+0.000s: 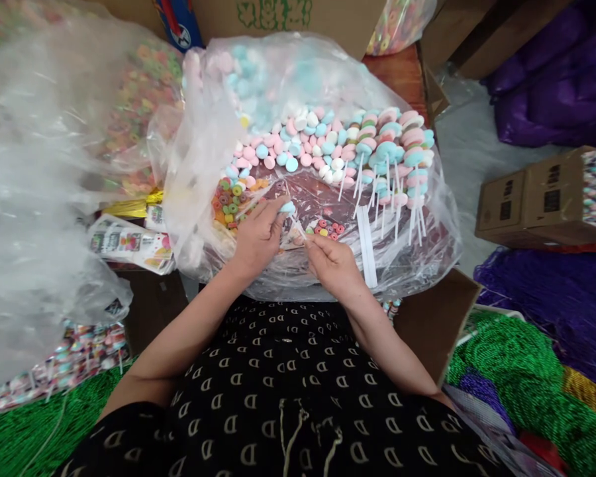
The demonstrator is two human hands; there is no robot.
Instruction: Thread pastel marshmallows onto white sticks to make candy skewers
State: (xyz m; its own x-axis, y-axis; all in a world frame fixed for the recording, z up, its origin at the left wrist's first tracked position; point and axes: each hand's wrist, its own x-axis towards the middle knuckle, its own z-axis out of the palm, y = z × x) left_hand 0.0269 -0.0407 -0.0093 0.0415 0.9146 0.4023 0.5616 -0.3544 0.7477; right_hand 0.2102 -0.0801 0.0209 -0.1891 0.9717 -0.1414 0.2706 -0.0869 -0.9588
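Between my hands is a white lollipop stick (300, 230) with a pale blue candy disc (287, 207) at its upper end. My left hand (261, 228) closes its fingers on the disc. Lower down, my right hand (332, 262) pinches the stick. Small colourful candy rings (228, 199) lie beside my left hand, and a few more rings (330, 229) lie just above my right. Beyond them are loose pink, blue and white candy discs (291, 149) on clear plastic. At the right, finished-looking candy skewers (390, 149) lie stacked, sticks toward me.
Bare white sticks (366, 245) lie right of my right hand. Large plastic bags (40, 132) of candy rings crowd the left, near printed packets (132, 242). Cardboard boxes (531, 199) and green string bundles (511, 371) are on the right.
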